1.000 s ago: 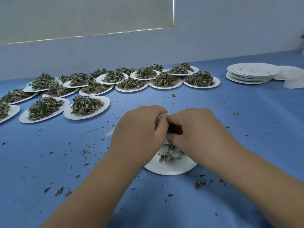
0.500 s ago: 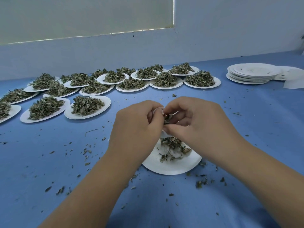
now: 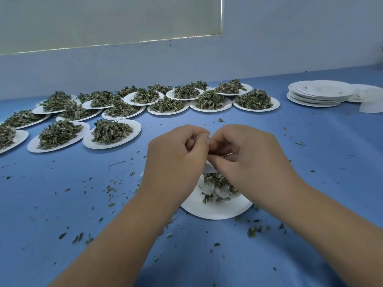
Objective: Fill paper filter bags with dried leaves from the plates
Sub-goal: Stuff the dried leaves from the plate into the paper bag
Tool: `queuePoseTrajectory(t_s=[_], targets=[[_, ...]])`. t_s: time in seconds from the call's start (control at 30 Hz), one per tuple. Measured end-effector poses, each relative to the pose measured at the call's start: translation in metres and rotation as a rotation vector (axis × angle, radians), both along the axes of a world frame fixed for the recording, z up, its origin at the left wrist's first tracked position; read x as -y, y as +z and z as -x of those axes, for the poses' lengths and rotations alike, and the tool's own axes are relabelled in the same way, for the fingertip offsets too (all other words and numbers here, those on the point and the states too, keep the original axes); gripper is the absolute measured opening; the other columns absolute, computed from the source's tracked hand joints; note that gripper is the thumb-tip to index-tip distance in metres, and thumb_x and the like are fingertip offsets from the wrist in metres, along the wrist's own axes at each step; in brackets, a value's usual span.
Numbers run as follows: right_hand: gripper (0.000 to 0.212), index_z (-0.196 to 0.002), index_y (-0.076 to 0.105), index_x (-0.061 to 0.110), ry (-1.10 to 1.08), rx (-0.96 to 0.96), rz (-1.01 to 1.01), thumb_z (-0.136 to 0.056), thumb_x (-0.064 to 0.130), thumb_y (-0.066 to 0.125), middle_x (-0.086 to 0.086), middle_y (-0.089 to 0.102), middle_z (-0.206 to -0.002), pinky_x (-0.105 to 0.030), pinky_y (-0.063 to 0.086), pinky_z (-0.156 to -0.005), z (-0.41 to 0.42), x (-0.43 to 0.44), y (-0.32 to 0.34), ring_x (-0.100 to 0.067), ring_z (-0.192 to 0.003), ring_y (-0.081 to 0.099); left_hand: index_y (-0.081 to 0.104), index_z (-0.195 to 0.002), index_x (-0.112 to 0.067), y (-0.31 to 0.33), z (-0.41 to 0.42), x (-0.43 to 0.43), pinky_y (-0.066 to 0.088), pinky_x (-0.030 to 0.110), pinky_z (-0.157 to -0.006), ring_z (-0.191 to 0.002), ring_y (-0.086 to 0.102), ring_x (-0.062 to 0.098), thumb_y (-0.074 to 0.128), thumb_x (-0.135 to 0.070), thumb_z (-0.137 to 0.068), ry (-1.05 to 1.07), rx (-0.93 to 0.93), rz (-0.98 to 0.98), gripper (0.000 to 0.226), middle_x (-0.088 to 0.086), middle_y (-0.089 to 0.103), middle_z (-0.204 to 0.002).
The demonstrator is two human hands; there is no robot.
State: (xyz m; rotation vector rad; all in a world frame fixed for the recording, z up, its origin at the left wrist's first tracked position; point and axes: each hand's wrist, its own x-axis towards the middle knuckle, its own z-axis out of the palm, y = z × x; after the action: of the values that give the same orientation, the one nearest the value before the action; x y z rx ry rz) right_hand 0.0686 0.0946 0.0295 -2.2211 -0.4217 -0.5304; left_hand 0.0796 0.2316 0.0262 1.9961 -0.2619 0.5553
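I have both hands closed on one filter bag (image 3: 208, 168). The left hand (image 3: 178, 158) pinches its white upper edge, and the right hand (image 3: 248, 160) pinches at the mouth with curled fingers. The bag is mostly hidden, so I cannot tell how its long axis runs. It hangs over the near plate (image 3: 217, 212), whose few leftover leaves (image 3: 215, 180) lie just below the right hand, the nearer one for another pinch. On the worktop (image 3: 62, 204) I count one near plate, roughly sixteen heaped plates (image 3: 116, 145) at the back (overlap blurs this) and one stack of empty plates (image 3: 310, 101) far right, with paper sheets (image 3: 371, 106) beside it.
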Motion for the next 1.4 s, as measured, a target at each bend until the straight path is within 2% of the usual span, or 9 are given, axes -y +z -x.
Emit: queuePoseTrajectory(t_s=[0.27,0.37,0.47,0.6,0.67,0.8,0.93,1.07,1.4], targets=[[0.022,-0.096,0.077,0.028,0.093,0.121,-0.041,-0.085,0.011,0.069,0.017,0.073,-0.084,-0.017,0.051,-0.075,0.001,0.012,0.01,0.003,-0.081,0.066,0.07,-0.077,-0.032,0.006,-0.001,-0.005,0.032,0.007,-0.044,-0.044,0.042,0.002,0.061,-0.013,-0.09,0.005,0.031,0.061,0.025,0.008,0.055,-0.057],[0.035,-0.096,0.076,0.027,0.14,0.128,-0.109,-0.086,-0.003,0.06,0.014,0.073,-0.084,-0.021,0.056,-0.069,0.0,0.02,0.012,0.002,-0.072,0.068,0.071,-0.078,-0.03,0.007,-0.001,-0.007,0.028,0.006,-0.04,-0.041,0.037,0.002,0.06,-0.014,-0.092,0.012,0.017,0.128,0.024,-0.004,0.043,-0.049],[0.048,-0.101,0.074,0.033,0.184,0.114,0.012,-0.081,-0.003,0.049,0.022,0.069,-0.097,-0.012,0.05,-0.062,-0.002,0.029,0.014,0.004,-0.07,0.066,0.071,-0.08,-0.031,0.007,-0.003,-0.009,0.028,0.008,-0.04,-0.041,0.037,0.002,0.059,-0.016,-0.092,0.031,0.013,0.149,0.023,-0.011,0.043,-0.049],[0.055,-0.118,0.069,0.026,0.29,0.073,0.272,-0.077,-0.004,0.046,0.019,0.062,-0.121,-0.001,0.041,-0.08,-0.005,0.025,0.011,0.027,-0.092,0.05,0.071,-0.08,-0.029,0.007,-0.003,-0.008,0.03,0.007,-0.041,-0.041,0.041,0.001,0.06,-0.012,-0.091,0.016,0.025,0.165,0.023,-0.008,0.05,-0.048],[0.053,-0.119,0.069,0.023,0.293,0.09,0.382,-0.08,-0.006,0.047,0.018,0.06,-0.128,-0.018,0.049,-0.085,-0.005,0.021,0.006,0.01,-0.106,0.056,0.07,-0.077,-0.033,0.005,-0.002,-0.005,0.032,0.008,-0.043,-0.042,0.041,0.001,0.061,-0.012,-0.09,0.0,0.034,0.144,0.026,-0.005,0.051,-0.05],[0.035,-0.094,0.07,0.014,0.261,0.12,0.524,-0.082,0.004,0.039,0.028,0.065,-0.101,-0.03,0.039,-0.056,-0.009,0.013,0.002,-0.009,-0.068,0.041,0.069,-0.077,-0.034,0.002,-0.001,-0.002,0.032,0.009,-0.044,-0.043,0.04,0.002,0.06,-0.013,-0.091,-0.021,0.03,0.095,0.027,-0.005,0.046,-0.051],[0.047,-0.106,0.074,0.022,0.293,0.07,0.284,-0.08,-0.005,0.046,0.023,0.068,-0.108,-0.019,0.049,-0.071,-0.008,0.021,0.007,-0.001,-0.09,0.063,0.069,-0.077,-0.034,0.005,-0.004,-0.008,0.031,0.009,-0.043,-0.042,0.041,0.001,0.06,-0.014,-0.091,0.01,0.048,0.112,0.026,-0.003,0.05,-0.05],[0.046,-0.097,0.07,0.039,0.227,0.012,0.1,-0.085,-0.001,0.053,0.03,0.064,-0.097,-0.006,0.04,-0.066,-0.012,0.04,0.015,0.005,-0.073,0.058,0.068,-0.078,-0.037,0.007,-0.008,-0.018,0.029,0.011,-0.042,-0.043,0.037,0.003,0.06,-0.017,-0.092,0.06,0.077,0.136,0.026,-0.011,0.049,-0.05],[0.069,-0.138,0.033,0.058,0.398,-0.451,0.695,-0.09,0.011,0.051,0.032,0.016,-0.151,-0.015,0.015,-0.105,-0.019,0.048,0.008,0.013,-0.135,0.009,0.069,-0.079,-0.035,0.007,-0.011,-0.023,0.033,0.013,-0.043,-0.042,0.036,0.003,0.06,-0.017,-0.091,0.081,0.084,0.16,0.024,-0.014,0.046,-0.046]])
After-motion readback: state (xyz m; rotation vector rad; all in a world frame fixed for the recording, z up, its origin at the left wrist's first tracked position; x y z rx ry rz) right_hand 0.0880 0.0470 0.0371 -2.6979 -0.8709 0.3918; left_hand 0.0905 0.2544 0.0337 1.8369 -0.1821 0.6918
